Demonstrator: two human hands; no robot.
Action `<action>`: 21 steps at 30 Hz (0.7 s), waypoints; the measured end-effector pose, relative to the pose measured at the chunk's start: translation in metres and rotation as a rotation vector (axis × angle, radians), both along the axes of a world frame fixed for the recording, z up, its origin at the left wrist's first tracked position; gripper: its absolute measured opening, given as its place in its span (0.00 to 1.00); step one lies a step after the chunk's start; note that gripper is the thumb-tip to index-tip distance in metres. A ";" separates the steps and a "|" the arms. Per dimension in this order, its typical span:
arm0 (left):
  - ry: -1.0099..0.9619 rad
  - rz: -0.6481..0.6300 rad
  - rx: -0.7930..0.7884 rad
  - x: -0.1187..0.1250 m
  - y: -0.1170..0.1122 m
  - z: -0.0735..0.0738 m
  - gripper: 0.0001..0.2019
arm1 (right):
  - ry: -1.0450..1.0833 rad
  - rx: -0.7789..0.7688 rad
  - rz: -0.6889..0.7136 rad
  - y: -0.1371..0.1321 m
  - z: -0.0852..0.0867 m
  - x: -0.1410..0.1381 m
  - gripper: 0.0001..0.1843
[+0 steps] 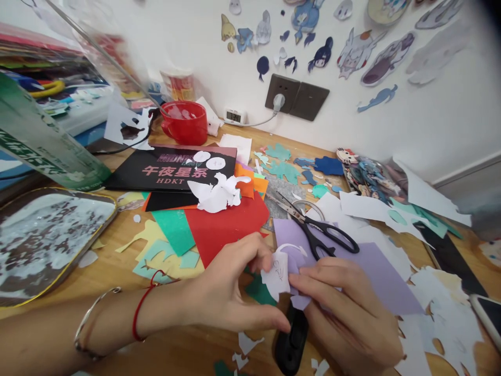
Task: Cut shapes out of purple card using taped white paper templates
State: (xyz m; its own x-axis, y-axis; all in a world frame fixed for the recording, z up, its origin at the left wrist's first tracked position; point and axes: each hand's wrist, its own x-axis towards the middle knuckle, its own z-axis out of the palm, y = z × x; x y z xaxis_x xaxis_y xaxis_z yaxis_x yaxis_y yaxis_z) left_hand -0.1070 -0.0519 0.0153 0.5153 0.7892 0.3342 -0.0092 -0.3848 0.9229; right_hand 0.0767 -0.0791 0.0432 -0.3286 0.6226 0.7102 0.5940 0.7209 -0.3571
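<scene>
My right hand (344, 308) is closed, pinching a small white paper piece (276, 274) with pencil marks together with light purple paper (300, 261). My left hand (230, 287) is open, its thumb spread well away from the curled fingers. Its fingertips come up against the left edge of the white piece. Under the hands lies a black, rounded, handle-like object (290, 342); its kind is unclear. Black-handled scissors (313, 227) lie just beyond my right hand, partly on a light purple sheet (383, 277).
A red mug (186, 122) stands at the back, near a black booklet (168, 169). A green-labelled bottle (50, 141) and a paint-smeared tray (111, 209) are left. White paper offcuts (442, 308) cover the right. Behind, the wall carries paper figures and a socket (297, 96).
</scene>
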 end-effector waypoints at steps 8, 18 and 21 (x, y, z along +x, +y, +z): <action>0.080 -0.029 -0.029 -0.002 0.000 0.008 0.03 | -0.057 0.015 0.022 -0.002 -0.001 -0.005 0.09; 0.013 -0.126 -0.256 -0.004 0.005 0.010 0.08 | 0.095 -0.232 -0.007 0.004 0.009 -0.001 0.08; -0.009 -0.132 -0.325 -0.003 0.005 0.011 0.09 | 0.052 -0.185 -0.039 0.002 0.005 -0.002 0.10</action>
